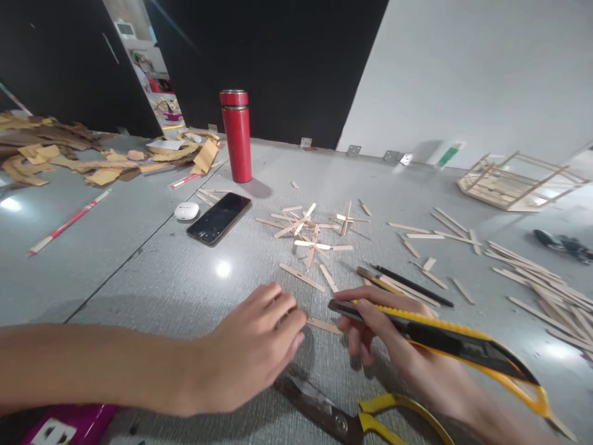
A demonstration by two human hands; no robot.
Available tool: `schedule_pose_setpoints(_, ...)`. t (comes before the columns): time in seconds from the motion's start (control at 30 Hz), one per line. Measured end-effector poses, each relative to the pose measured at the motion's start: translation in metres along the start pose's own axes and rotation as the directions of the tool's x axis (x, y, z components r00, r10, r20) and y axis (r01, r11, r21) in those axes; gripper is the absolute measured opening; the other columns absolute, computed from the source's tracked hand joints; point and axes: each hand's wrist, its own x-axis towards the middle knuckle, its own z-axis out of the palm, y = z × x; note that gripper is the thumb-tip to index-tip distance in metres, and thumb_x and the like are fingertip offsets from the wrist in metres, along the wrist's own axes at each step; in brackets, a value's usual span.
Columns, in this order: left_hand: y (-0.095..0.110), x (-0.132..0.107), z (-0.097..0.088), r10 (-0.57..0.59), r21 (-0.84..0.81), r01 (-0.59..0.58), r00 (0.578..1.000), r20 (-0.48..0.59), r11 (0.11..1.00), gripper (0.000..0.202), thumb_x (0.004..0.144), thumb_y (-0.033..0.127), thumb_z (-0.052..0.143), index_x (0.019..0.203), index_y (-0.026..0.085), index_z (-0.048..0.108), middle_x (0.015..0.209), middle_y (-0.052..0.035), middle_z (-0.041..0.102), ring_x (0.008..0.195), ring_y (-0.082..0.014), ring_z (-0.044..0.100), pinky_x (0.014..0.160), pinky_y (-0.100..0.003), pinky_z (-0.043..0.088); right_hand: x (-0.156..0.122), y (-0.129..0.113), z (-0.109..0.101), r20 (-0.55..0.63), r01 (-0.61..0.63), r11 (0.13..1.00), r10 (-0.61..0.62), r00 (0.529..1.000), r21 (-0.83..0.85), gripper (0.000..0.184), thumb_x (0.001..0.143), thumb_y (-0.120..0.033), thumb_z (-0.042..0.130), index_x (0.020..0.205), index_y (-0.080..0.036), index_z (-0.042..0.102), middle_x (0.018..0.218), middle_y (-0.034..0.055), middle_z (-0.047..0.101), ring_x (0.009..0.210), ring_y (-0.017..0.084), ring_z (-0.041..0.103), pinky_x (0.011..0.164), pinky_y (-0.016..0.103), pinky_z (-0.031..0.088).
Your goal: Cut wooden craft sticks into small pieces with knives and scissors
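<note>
My left hand [259, 349] is closed low over the table, its curled fingertips at the left end of a wooden craft stick [324, 325]. The other end of that stick reaches toward my right hand [393, 334]. My right fingers are wrapped round a yellow and black utility knife [445, 340], its tip pointing left and its body slanting down to the right. Below both hands lie yellow-handled snips [340, 423]. Just beyond are a loose craft stick [302, 277] and small star-shaped assemblies of crossed sticks [312, 245]. A black pen [412, 285] lies beside my right hand.
A red flask [238, 139], a phone [219, 218] and a white earbud case [186, 211] stand farther back. Loose craft sticks [542, 278] are heaped right, before a wooden stick frame [519, 182]. Cardboard scraps [106, 162] lie far left. A purple power strip [69, 426] sits lower left.
</note>
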Motion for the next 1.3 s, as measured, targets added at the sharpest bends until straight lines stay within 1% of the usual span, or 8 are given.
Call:
schedule_pose_setpoints(0.13, 0.009, -0.002, -0.007, 0.04, 0.043, -0.049, 0.981, 0.187, 0.998, 0.056, 0.106, 0.047, 0.046, 0.151, 0.014, 0.048, 0.123, -0.0179, 0.057, 0.114, -0.0363, 0.053, 0.099, -0.058, 0.05, 0.003, -0.001, -0.002, 0.001, 0.087, 0.986, -0.088, 0.996, -0.14, 0.028, 0.095, -0.053, 0.068, 0.098, -0.025, 0.072, 0.062, -0.0015, 0.065, 0.053, 0.015, 0.059, 0.049, 0.027, 0.05)
schedule_pose_setpoints(0.23, 0.008, -0.001, -0.007, 0.072, 0.008, -0.075, 0.976, 0.203, 0.997, 0.057, 0.105, 0.05, 0.046, 0.152, 0.018, 0.047, 0.137, -0.0191, 0.053, 0.13, -0.0389, 0.047, 0.115, -0.063, 0.038, 0.005, 0.0, -0.002, -0.047, 0.2, 0.908, -0.233, 0.971, -0.367, 0.035, 0.097, -0.048, 0.066, 0.071, -0.025, 0.065, 0.059, -0.0015, 0.061, 0.055, 0.015, 0.054, 0.051, 0.029, 0.045)
schedule_pose_setpoints(0.4, 0.003, 0.002, -0.004, 0.117, -0.087, -0.1, 0.97, 0.212, 0.991, 0.057, 0.104, 0.045, 0.049, 0.154, 0.017, 0.043, 0.143, -0.0185, 0.052, 0.142, -0.0368, 0.041, 0.126, -0.062, 0.025, 0.006, 0.002, 0.005, 0.03, 0.035, 0.986, -0.03, 0.999, -0.16, 0.031, 0.1, -0.05, 0.061, 0.081, -0.026, 0.06, 0.055, -0.0048, 0.064, 0.047, 0.014, 0.059, 0.046, 0.026, 0.047)
schedule_pose_setpoints(0.53, -0.002, 0.003, 0.0, 0.122, -0.098, -0.102, 0.968, 0.219, 0.99, 0.068, 0.104, 0.049, 0.049, 0.163, 0.018, 0.033, 0.151, -0.023, 0.046, 0.149, -0.0409, 0.036, 0.124, -0.064, 0.029, 0.007, 0.0, 0.011, 0.015, 0.061, 0.985, -0.06, 0.998, -0.162, 0.038, 0.103, -0.05, 0.058, 0.074, -0.024, 0.055, 0.053, -0.005, 0.063, 0.047, 0.012, 0.056, 0.048, 0.024, 0.046)
schedule_pose_setpoints(0.67, -0.007, 0.0, 0.0, 0.145, -0.149, -0.111, 0.959, 0.241, 0.983, 0.067, 0.107, 0.045, 0.046, 0.167, 0.023, 0.023, 0.17, -0.0204, 0.024, 0.158, -0.041, 0.02, 0.125, -0.064, 0.027, 0.007, 0.001, 0.014, 0.002, 0.035, 0.993, -0.035, 0.999, -0.112, 0.038, 0.104, -0.052, 0.053, 0.078, -0.025, 0.054, 0.049, -0.0056, 0.061, 0.043, 0.012, 0.054, 0.046, 0.024, 0.045)
schedule_pose_setpoints(0.9, -0.009, 0.0, -0.002, 0.16, -0.171, -0.115, 0.948, 0.276, 0.978, 0.06, 0.106, 0.039, 0.049, 0.162, 0.021, 0.037, 0.172, -0.0185, 0.013, 0.159, -0.0412, 0.009, 0.128, -0.065, 0.019, 0.01, 0.013, 0.016, -0.018, 0.09, 0.96, -0.098, 0.995, -0.266, 0.034, 0.099, -0.046, 0.066, 0.075, -0.024, 0.056, 0.051, -0.0062, 0.059, 0.048, 0.011, 0.05, 0.047, 0.023, 0.041)
schedule_pose_setpoints(1.13, -0.01, 0.003, 0.001, 0.199, -0.146, -0.166, 0.945, 0.258, 0.975, 0.06, 0.103, 0.031, 0.05, 0.16, 0.018, 0.038, 0.173, -0.0188, 0.009, 0.159, -0.0406, 0.011, 0.129, -0.061, 0.018, 0.016, 0.012, 0.022, -0.002, 0.025, 0.997, -0.025, 1.0, -0.072, 0.037, 0.1, -0.055, 0.06, 0.08, -0.024, 0.055, 0.05, -0.0066, 0.06, 0.041, 0.011, 0.051, 0.042, 0.022, 0.042)
schedule_pose_setpoints(1.3, -0.011, 0.003, 0.004, 0.227, -0.09, -0.212, 0.949, 0.218, 0.973, 0.058, 0.099, 0.025, 0.052, 0.155, 0.012, 0.044, 0.171, -0.0217, 0.017, 0.159, -0.0391, 0.015, 0.131, -0.057, 0.017, 0.017, 0.016, 0.022, -0.031, 0.11, 0.967, -0.121, 0.992, -0.231, 0.043, 0.106, -0.049, 0.052, 0.071, -0.024, 0.05, 0.049, -0.0072, 0.056, 0.047, 0.011, 0.052, 0.052, 0.024, 0.044)
